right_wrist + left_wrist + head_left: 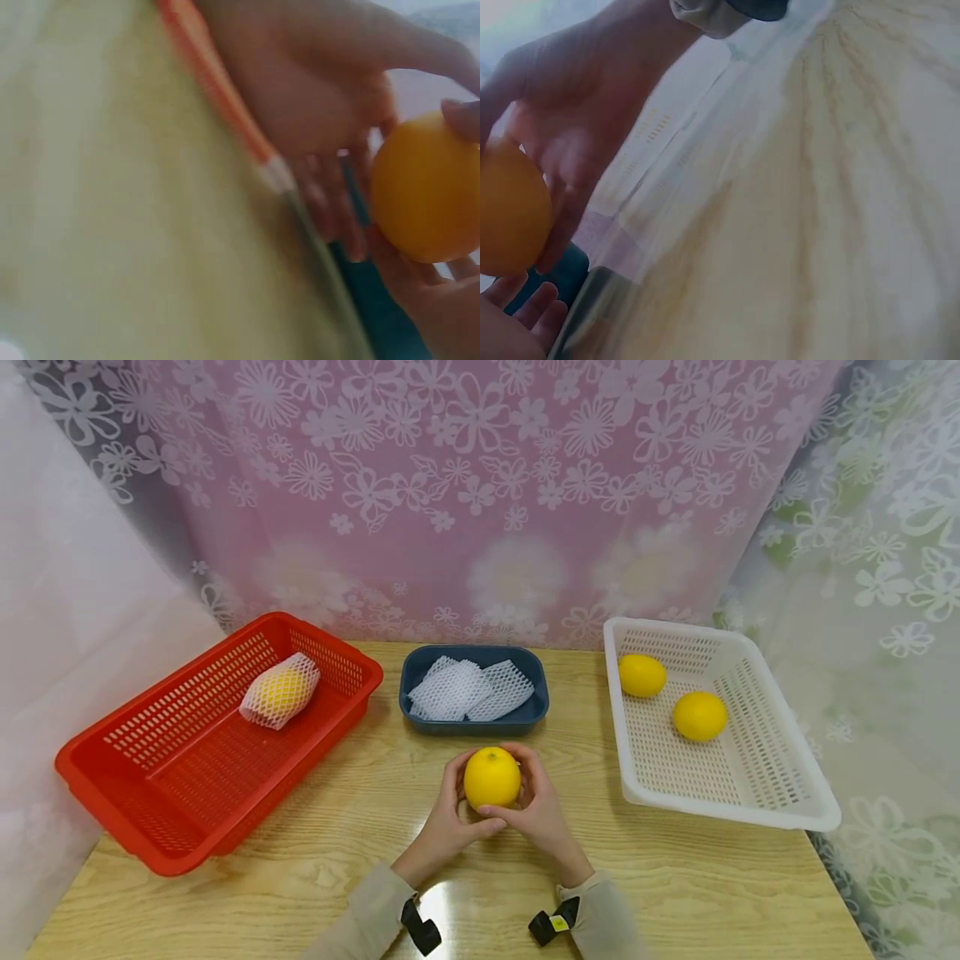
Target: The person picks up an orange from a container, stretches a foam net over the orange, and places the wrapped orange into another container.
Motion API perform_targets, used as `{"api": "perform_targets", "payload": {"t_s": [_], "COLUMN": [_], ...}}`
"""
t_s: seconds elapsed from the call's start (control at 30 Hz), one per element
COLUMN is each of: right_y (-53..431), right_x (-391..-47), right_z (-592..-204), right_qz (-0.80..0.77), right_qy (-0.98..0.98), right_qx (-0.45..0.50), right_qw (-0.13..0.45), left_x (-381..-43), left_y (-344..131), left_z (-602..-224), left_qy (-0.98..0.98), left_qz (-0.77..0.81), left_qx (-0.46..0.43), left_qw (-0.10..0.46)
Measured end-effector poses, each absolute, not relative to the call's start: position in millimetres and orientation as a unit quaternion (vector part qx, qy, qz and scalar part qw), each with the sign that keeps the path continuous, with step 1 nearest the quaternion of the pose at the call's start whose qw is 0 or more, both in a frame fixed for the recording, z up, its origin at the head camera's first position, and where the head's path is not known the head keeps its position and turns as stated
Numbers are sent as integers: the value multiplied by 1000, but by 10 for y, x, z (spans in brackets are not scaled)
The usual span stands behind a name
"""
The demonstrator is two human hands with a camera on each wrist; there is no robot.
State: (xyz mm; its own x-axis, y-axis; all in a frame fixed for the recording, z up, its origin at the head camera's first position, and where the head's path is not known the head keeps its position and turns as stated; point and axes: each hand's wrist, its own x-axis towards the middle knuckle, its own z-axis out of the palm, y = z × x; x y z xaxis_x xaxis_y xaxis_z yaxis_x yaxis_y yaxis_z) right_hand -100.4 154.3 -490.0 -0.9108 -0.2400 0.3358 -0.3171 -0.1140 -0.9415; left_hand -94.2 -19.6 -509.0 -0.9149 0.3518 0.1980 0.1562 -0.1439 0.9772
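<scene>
Both hands hold one round yellow citrus fruit (492, 778) between them, over the wooden table and just in front of the blue tray (474, 727). My left hand (452, 821) curls round its left side. From the other side my right hand (542, 814) cups it, thumb across its lower front. A small stem mark shows on top of the fruit. The right wrist view has the fruit (427, 191) at its right edge with fingers about it. White foam net sleeves (453, 689) lie piled in the tray.
On the left stands a red basket (300, 777) with a net-wrapped yellow fruit (282, 693) inside. A white basket (735, 814) on the right contains a yellow fruit (642, 676) near its left wall and another yellow fruit (700, 716). Behind the table hangs a pink floral curtain (480, 510).
</scene>
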Motion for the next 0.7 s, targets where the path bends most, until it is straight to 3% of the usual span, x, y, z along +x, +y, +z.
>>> {"api": "perform_targets", "payload": {"t_s": [0.7], "right_y": [1409], "right_x": [-982], "right_z": [-5196], "right_qz": [754], "right_qy": [-605], "right_qx": [254], "right_qw": [-12], "left_x": [-986], "left_y": [-348], "left_z": [-5169], "left_qy": [675], "left_qz": [718], "left_qx": [150], "left_qw": [79]}}
